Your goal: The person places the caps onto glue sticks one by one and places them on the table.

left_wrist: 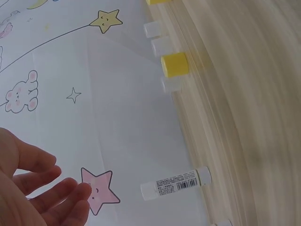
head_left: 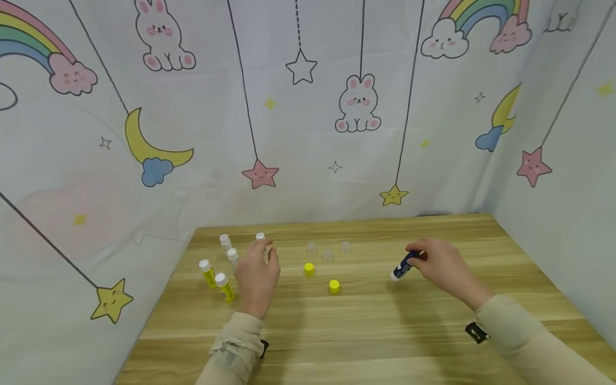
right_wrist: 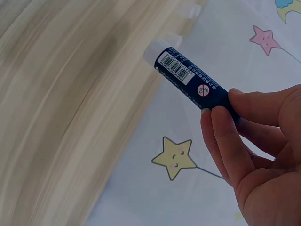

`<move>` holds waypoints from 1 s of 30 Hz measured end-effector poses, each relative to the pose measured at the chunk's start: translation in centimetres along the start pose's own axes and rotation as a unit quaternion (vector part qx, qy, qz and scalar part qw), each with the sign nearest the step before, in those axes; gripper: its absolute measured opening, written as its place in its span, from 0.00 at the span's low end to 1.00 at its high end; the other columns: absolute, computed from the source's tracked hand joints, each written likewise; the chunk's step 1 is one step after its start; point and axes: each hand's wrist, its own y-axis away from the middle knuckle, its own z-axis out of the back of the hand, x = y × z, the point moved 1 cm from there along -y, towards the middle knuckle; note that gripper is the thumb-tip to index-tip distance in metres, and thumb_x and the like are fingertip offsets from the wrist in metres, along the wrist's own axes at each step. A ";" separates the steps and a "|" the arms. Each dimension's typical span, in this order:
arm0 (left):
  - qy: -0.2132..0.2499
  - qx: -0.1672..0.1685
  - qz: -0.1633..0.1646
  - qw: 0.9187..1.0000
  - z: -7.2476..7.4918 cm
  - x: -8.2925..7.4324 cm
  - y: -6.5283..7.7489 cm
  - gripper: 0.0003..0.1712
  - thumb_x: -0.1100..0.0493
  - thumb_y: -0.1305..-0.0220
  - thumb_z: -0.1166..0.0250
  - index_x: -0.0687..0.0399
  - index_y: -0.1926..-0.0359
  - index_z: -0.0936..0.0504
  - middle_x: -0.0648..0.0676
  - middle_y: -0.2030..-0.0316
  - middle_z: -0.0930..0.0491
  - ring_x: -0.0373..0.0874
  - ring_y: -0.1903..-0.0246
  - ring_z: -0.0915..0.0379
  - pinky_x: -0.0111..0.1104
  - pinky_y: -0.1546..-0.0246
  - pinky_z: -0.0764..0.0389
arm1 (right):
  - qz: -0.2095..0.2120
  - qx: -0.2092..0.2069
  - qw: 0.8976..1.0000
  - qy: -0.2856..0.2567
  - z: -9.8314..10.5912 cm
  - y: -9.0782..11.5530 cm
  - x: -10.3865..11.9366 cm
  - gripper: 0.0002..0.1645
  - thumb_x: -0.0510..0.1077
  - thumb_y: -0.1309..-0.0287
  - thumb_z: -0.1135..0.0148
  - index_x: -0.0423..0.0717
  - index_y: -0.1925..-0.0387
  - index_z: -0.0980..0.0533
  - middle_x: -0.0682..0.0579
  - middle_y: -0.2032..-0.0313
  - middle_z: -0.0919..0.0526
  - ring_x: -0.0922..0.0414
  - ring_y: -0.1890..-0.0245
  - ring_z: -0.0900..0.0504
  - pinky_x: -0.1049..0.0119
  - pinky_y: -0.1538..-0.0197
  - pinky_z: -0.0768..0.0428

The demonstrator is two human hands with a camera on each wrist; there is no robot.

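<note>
Pinched between my right thumb and fingers (right_wrist: 230, 141) is a dark blue glue stick (right_wrist: 190, 75), its whitish end tilted down toward the table. That right hand (head_left: 440, 266) hovers over the table's right side. My left hand (head_left: 257, 275) is raised at the left with loosely bent fingers and nothing in them. Close to its fingertips in the head view stands a white glue stick (head_left: 260, 236); the left wrist view shows this stick (left_wrist: 174, 184) apart from the hand. To the left are two more white sticks (head_left: 225, 241) and two yellow glue sticks (head_left: 224, 286) with white tops.
Between the hands lie two yellow caps (head_left: 334, 287) and three translucent caps (head_left: 328, 255) on the wooden table (head_left: 356, 337). A white curtain (head_left: 308, 198) printed with stars, rabbits and rainbows hangs along the table's back and sides.
</note>
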 end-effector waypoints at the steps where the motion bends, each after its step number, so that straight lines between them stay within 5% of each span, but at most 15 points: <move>1: 0.000 -0.003 0.002 1.000 0.2 0.1 -0.1 0.08 0.67 0.38 0.31 0.60 0.57 0.14 0.59 0.59 0.14 0.51 0.76 0.18 0.42 0.78 0.19 | -0.001 0.001 1.000 0.001 0.2 0.1 -0.2 0.15 0.37 0.44 0.26 0.39 0.54 0.15 0.47 0.60 0.15 0.55 0.68 0.16 0.57 0.66 0.18; 10: -0.013 -0.033 0.010 0.999 1.5 1.3 -0.1 0.08 0.69 0.41 0.29 0.62 0.58 0.13 0.59 0.61 0.15 0.56 0.70 0.17 0.45 0.78 0.20 | -0.005 0.006 1.000 0.025 1.5 1.2 -2.3 0.15 0.37 0.46 0.25 0.37 0.55 0.15 0.50 0.65 0.17 0.57 0.71 0.18 0.60 0.70 0.20; 15: -0.019 -0.044 0.019 0.999 2.4 2.2 0.6 0.09 0.72 0.42 0.30 0.63 0.59 0.14 0.60 0.61 0.15 0.58 0.65 0.17 0.48 0.69 0.18 | -0.006 0.016 0.999 0.038 2.1 1.9 -3.4 0.15 0.36 0.47 0.25 0.36 0.57 0.15 0.50 0.68 0.18 0.58 0.73 0.19 0.62 0.72 0.21; 24: -0.072 -0.107 -0.002 0.992 3.8 3.9 1.4 0.09 0.75 0.47 0.31 0.65 0.63 0.14 0.62 0.64 0.16 0.62 0.67 0.19 0.55 0.66 0.26 | -0.016 0.031 0.998 0.057 3.0 3.4 -5.3 0.14 0.36 0.48 0.25 0.35 0.58 0.15 0.52 0.69 0.19 0.58 0.73 0.21 0.60 0.72 0.21; 30: -0.078 -0.108 0.016 0.991 4.5 4.8 1.9 0.09 0.73 0.46 0.32 0.66 0.62 0.14 0.62 0.61 0.16 0.62 0.65 0.20 0.56 0.63 0.25 | -0.024 0.040 0.996 0.071 3.9 4.2 -6.7 0.15 0.36 0.48 0.25 0.34 0.58 0.15 0.52 0.70 0.20 0.58 0.74 0.21 0.60 0.73 0.23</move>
